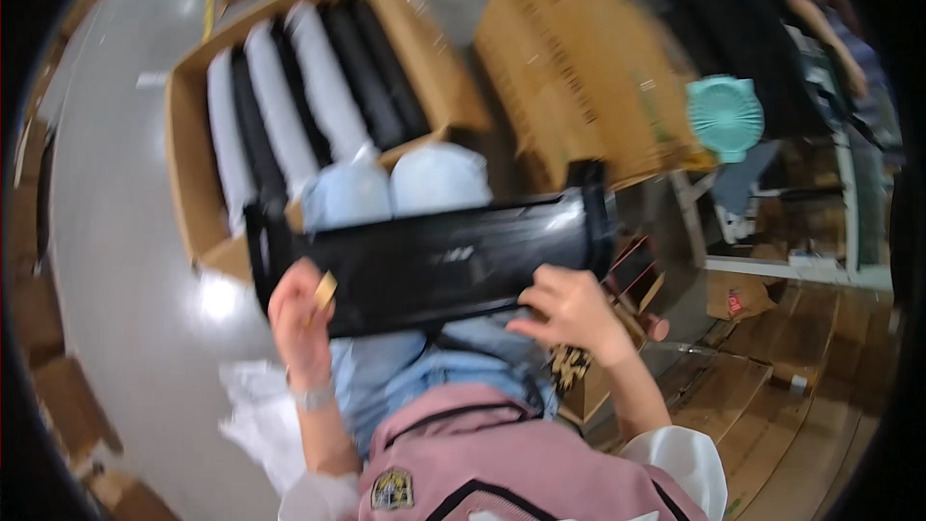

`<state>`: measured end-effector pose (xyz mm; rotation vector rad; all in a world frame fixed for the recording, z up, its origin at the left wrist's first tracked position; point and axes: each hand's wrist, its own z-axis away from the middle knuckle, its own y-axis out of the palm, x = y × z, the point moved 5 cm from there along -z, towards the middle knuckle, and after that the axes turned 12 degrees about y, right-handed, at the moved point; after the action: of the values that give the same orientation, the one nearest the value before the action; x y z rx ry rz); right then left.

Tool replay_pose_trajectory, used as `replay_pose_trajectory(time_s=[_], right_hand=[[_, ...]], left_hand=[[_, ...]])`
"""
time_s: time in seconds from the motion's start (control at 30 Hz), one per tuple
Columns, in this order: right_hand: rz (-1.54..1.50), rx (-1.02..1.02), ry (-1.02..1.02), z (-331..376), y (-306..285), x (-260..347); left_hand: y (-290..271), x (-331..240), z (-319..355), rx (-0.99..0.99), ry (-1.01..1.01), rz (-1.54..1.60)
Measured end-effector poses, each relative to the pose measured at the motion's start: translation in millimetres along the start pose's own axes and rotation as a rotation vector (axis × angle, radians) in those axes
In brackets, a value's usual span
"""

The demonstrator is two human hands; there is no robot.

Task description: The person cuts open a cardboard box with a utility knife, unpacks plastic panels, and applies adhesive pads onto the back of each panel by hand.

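Across my knees lies a long glossy black plastic panel (434,265) with raised ends, tilted up slightly to the right. My left hand (301,323) is closed at the panel's left end, pinching a small flat gold-coloured piece (326,289). What that piece is, blur and size do not show. At the panel's near edge, right of its middle, my right hand (571,311) has its fingers curled and its thumb below them, gripping the edge.
Beyond my knees stands an open cardboard box (183,164) of upright black and white-wrapped lengths. A large carton (579,68) leans to its right. A turquoise fan (725,116) is at the right, above flattened cardboard (791,347). White sheeting (256,415) lies on the floor at left.
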<state>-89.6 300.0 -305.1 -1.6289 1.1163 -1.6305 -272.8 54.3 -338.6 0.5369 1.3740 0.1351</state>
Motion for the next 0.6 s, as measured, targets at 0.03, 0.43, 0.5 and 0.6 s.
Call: replay_pose_trajectory(time_s=[0.03, 0.43, 0.5, 0.6], right_hand=[[0.085, 0.021, -0.001, -3.1, 2.8, -5.1], [0.314, -0.109, -0.168, 7.0, -94.0, 24.9], [0.378, -0.215, -0.16, 6.5, -138.0, 35.8], [0.541, -0.414, -0.085, 13.1, -214.0, 49.3]], left_hand=[[2.3, -5.9, -4.3, 0.072, 0.017, 0.06], [78.9, -72.4, 40.5, 0.717, 0.271, 0.621], [112.2, -98.2, 51.8, 1.092, 0.339, 0.712], [113.2, -88.7, 53.8, 1.224, 0.307, 0.508]])
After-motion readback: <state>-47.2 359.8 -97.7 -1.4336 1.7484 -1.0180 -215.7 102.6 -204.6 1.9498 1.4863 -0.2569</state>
